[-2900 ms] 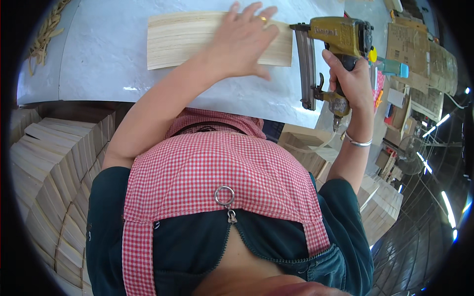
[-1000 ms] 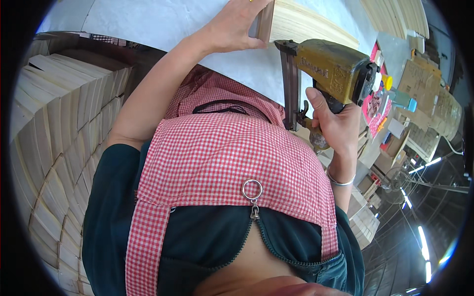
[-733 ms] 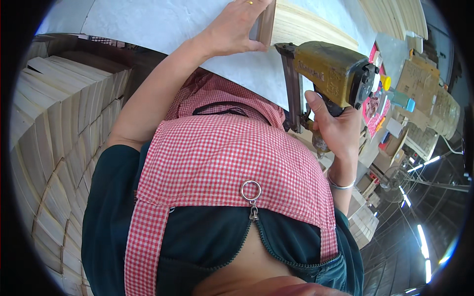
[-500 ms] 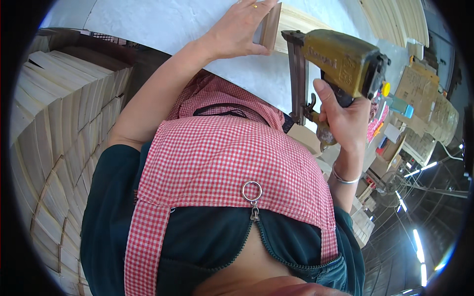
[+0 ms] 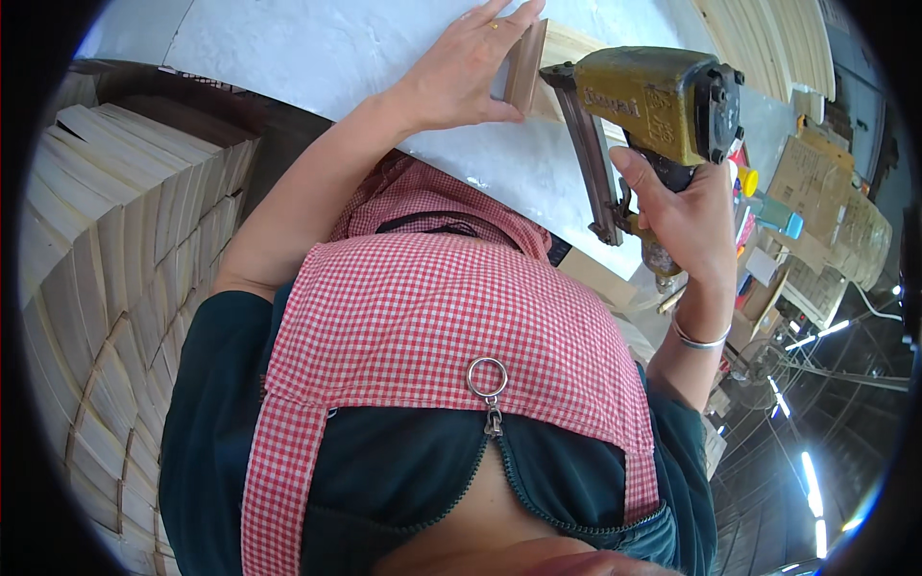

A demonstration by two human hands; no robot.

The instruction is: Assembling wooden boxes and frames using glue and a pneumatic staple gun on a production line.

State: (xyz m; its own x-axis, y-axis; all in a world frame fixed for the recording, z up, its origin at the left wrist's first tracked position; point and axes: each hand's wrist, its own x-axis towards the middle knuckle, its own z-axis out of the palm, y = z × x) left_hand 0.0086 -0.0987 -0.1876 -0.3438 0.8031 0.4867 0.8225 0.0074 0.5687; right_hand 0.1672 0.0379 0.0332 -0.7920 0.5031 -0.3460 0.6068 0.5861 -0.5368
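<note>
I judge the nail gun (image 5: 658, 91) heavy and rigid, rightly held by its handle (image 5: 672, 175) in wrapped right fingers (image 5: 642, 180), and the wooden piece (image 5: 525, 73), on the desk (image 5: 307, 58) against spread left fingers (image 5: 517, 17), grip unclear, light, stiff, best steadied at its edges.

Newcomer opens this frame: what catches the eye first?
Probably the gold nail gun, upper right, gripped in the right hand. Then the red checked apron filling the middle, and the stacked wood down the left side.
</note>
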